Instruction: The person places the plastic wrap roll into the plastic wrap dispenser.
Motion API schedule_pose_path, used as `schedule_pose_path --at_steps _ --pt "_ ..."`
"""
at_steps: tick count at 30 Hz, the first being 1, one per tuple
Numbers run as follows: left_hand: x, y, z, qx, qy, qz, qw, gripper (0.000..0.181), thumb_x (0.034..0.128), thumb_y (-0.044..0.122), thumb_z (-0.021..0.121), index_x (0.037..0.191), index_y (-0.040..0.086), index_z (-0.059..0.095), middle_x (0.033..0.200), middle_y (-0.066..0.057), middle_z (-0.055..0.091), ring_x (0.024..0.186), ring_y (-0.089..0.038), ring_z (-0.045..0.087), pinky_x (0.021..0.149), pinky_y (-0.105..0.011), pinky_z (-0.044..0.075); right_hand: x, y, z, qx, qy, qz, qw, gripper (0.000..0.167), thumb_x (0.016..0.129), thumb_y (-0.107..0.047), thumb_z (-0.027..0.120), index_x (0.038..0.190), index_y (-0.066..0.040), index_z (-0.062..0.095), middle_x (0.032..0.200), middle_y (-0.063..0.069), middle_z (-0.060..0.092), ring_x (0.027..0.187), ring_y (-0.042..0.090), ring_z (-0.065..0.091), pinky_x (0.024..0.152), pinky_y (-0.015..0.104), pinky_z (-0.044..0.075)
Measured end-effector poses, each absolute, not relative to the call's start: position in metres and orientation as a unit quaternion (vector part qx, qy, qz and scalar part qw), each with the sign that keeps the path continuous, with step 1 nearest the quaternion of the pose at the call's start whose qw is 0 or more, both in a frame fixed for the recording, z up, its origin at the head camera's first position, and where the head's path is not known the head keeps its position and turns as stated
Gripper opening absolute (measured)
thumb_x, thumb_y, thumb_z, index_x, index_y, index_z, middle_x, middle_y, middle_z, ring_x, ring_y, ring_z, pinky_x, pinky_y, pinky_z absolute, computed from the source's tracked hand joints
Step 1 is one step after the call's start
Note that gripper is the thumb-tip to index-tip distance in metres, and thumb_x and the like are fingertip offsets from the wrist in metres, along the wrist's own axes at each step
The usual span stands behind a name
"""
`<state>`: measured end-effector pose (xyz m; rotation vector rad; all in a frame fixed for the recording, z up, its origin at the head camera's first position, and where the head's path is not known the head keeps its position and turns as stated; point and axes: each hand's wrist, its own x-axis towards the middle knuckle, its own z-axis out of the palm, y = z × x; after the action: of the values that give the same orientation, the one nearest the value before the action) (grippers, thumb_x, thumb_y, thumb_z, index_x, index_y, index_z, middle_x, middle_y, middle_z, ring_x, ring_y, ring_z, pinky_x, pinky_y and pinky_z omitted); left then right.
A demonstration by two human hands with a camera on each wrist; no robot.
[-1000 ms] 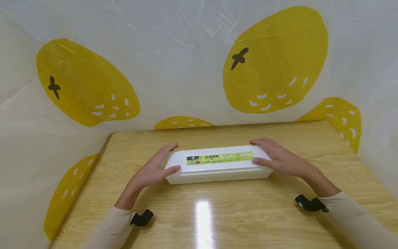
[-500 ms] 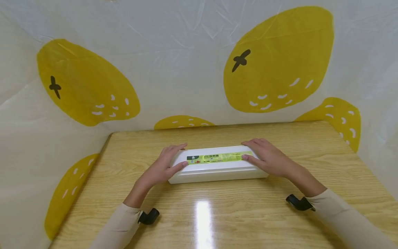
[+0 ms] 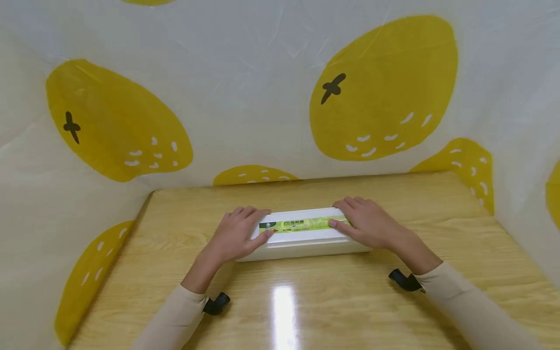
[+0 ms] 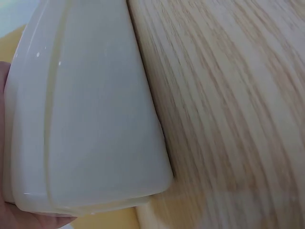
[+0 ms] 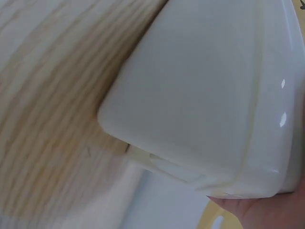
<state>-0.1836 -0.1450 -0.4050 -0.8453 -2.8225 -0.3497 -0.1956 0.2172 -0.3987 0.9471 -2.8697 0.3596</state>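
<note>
A long white cling film box (image 3: 306, 250) with a green label (image 3: 302, 225) on its lid lies on the wooden table (image 3: 341, 301). My left hand (image 3: 236, 236) holds its left end, thumb on the lid and fingers over the far edge. At the other end my right hand (image 3: 372, 223) grips in the same way, its thumb over the label's right part. The left wrist view shows the smooth front of the box (image 4: 100, 105) down on the tabletop. In the right wrist view the box's other end (image 5: 190, 95) also rests there.
Behind and to the sides hangs a pale sheet (image 3: 245, 112) printed with large yellow fruit shapes. The table's far edge runs along its foot. A dark wrist mount (image 3: 217, 304) sits at the left cuff and another mount (image 3: 404, 280) at the right.
Both hands have slid inward along the box, closer to each other, and their fingers have come further over the far edge. The head view has shifted slightly.
</note>
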Motion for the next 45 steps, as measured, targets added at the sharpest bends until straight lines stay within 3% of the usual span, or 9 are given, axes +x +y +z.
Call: schedule_pose_path --at_steps 6,13,23,34,45 --pt "-0.183 -0.146 -0.403 -0.296 -0.948 -0.091 0.077 0.067 0.0994 0.071 0.038 0.152 0.030 0.048 0.134 -0.002 0.063 0.123 -0.029 0.059 0.094 -0.057 0.048 -0.194 0.212 -0.395 0.318 -0.943 0.085 0.041 0.068 0.104 -0.060 0.042 0.146 -0.006 0.051 0.138 0.012 0.058 0.129 0.036 0.054 0.108 0.059 0.040" --pt "-0.184 -0.139 -0.395 -0.317 -0.942 -0.084 0.062 0.069 0.1013 0.066 0.041 0.153 0.021 0.047 0.143 -0.005 0.058 0.134 -0.027 0.053 0.110 -0.062 0.037 -0.196 0.200 -0.391 0.333 -0.939 0.077 0.035 0.074 0.103 -0.064 0.039 0.148 -0.007 0.048 0.140 0.011 0.057 0.130 0.035 0.054 0.108 0.058 0.040" --pt "-0.187 -0.136 -0.400 -0.326 -0.936 -0.089 0.098 0.063 0.1014 0.065 0.041 0.150 0.025 0.051 0.137 -0.002 0.062 0.125 -0.026 0.060 0.093 -0.056 0.050 -0.197 0.194 -0.397 0.308 -0.941 0.124 0.059 0.069 0.100 -0.066 0.045 0.143 -0.014 0.056 0.136 0.008 0.062 0.127 0.032 0.058 0.105 0.058 0.043" --pt "-0.184 -0.138 -0.402 -0.325 -0.938 -0.078 0.094 0.076 0.0933 0.077 0.043 0.154 0.032 0.045 0.137 -0.001 0.060 0.126 -0.027 0.057 0.097 -0.054 0.048 -0.197 0.205 -0.398 0.369 -0.914 0.139 0.093 0.060 0.098 -0.055 0.059 0.146 -0.020 0.056 0.135 0.006 0.062 0.122 0.029 0.060 0.099 0.054 0.049" --pt "-0.185 -0.137 -0.401 -0.300 -0.947 -0.072 0.083 0.080 0.0873 0.084 0.045 0.152 0.037 0.047 0.135 0.001 0.061 0.122 -0.026 0.058 0.094 -0.051 0.049 -0.197 0.198 -0.398 0.340 -0.932 0.095 0.083 0.069 0.099 -0.065 0.048 0.150 -0.019 0.050 0.134 0.005 0.063 0.122 0.031 0.061 0.102 0.055 0.047"
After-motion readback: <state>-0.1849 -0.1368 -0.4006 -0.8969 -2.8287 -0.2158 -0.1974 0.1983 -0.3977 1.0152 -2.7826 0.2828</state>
